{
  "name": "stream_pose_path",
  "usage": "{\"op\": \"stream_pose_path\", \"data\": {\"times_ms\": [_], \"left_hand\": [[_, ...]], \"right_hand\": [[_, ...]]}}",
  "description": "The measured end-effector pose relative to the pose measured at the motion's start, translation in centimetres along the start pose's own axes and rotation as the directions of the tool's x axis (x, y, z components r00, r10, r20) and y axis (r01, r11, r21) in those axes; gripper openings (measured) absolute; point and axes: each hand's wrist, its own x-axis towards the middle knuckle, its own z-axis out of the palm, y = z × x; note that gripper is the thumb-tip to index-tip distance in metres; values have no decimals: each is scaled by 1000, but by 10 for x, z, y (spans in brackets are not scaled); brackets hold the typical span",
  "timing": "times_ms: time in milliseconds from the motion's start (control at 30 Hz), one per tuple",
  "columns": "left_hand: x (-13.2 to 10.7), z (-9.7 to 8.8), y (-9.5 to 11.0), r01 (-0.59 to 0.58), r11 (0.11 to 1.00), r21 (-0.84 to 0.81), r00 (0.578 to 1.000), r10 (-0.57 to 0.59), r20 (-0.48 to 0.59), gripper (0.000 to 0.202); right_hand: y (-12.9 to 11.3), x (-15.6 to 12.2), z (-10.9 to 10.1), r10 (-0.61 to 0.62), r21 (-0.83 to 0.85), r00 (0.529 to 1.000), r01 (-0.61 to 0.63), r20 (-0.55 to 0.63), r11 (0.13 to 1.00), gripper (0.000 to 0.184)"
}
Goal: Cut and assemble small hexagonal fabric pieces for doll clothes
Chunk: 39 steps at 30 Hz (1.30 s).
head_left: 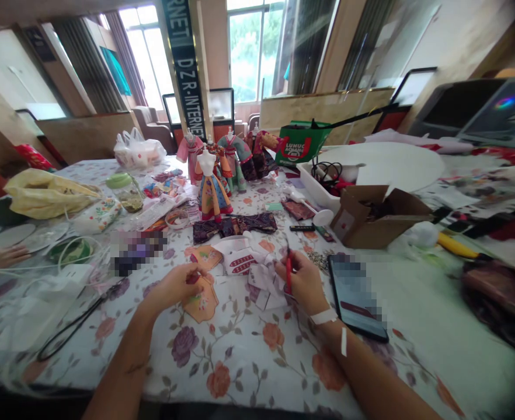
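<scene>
My left hand (175, 286) is closed in a pinch on an orange patterned fabric piece (201, 300) that lies on the floral tablecloth (249, 350). My right hand (303, 283) is closed around a small red-handled tool (288, 269), its tip pointing up. Between the hands lie white cloth pieces with red stripes (242, 259). A second orange fabric piece (207, 255) sits just beyond my left hand.
A phone (356, 297) lies right of my right hand. A brown cardboard box (378, 216), a white tray (314, 186), dressed doll figures (211, 184), dark fabric strips (235, 224), a jar (126, 192) and a yellow bag (42, 195) crowd the far side. Another person's hand (1, 256) rests at the left edge.
</scene>
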Motion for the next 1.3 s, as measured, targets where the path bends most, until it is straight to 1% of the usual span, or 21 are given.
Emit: {"op": "stream_pose_path", "data": {"times_ms": [67,100,167,267,333,400,467,533,567,633,700,767,867,933,967,1033,1133,1300], "left_hand": [[2,-3,-1,22,997,79,999,-20,-30,29],[3,-5,-2,34,993,110,998,-29,-48,31],[4,-9,-3,43,984,171,996,-29,-83,32],[6,-16,-8,62,965,254,993,-34,-114,32],[7,-20,-13,100,960,262,988,-65,-139,33],[7,-22,-17,130,957,259,976,-77,-204,36],[9,-22,-17,121,948,295,958,-34,-286,36],[12,-20,-11,82,928,364,944,45,-326,31],[14,-18,-7,59,919,390,944,76,-322,29],[21,-13,2,18,913,408,954,107,-281,28],[29,-7,10,-36,910,413,970,132,-206,28],[39,0,15,-55,901,430,976,140,-168,24],[54,7,14,-39,895,444,977,127,-171,15],[62,10,11,-32,897,441,977,121,-176,11],[65,12,9,-31,899,438,977,119,-176,10],[68,14,5,-34,901,432,977,121,-175,10],[68,16,1,-62,899,433,973,151,-175,13],[67,20,-7,-88,876,474,959,204,-199,19]], "right_hand": [[-2,-1,2,-10,-48,995,15,102,999,16],[-2,-1,3,-17,-65,991,25,130,998,16],[-3,-1,4,-28,-77,990,39,136,996,17],[-2,-1,4,-27,-63,994,34,108,997,19],[-1,-1,4,-15,-49,995,19,96,999,21],[-1,-1,4,-4,-43,995,9,103,999,23],[-3,-2,3,0,-34,992,4,124,999,27],[-5,-3,1,0,-39,991,5,132,999,29],[-7,-4,0,-1,-57,991,9,134,998,29],[-10,-7,0,-15,-140,988,37,156,989,31],[-11,-10,0,-46,-273,976,104,211,956,34],[-12,-14,2,-82,-394,953,198,293,898,29],[-12,-16,6,-107,-477,904,316,415,820,13],[-13,-14,9,-95,-500,879,351,467,791,10],[-13,-12,10,-83,-514,875,354,477,781,9],[-13,-5,11,-63,-540,878,347,474,767,8],[-11,14,10,-45,-592,907,310,418,744,8],[-8,59,6,-13,-685,975,164,220,710,20]]}}
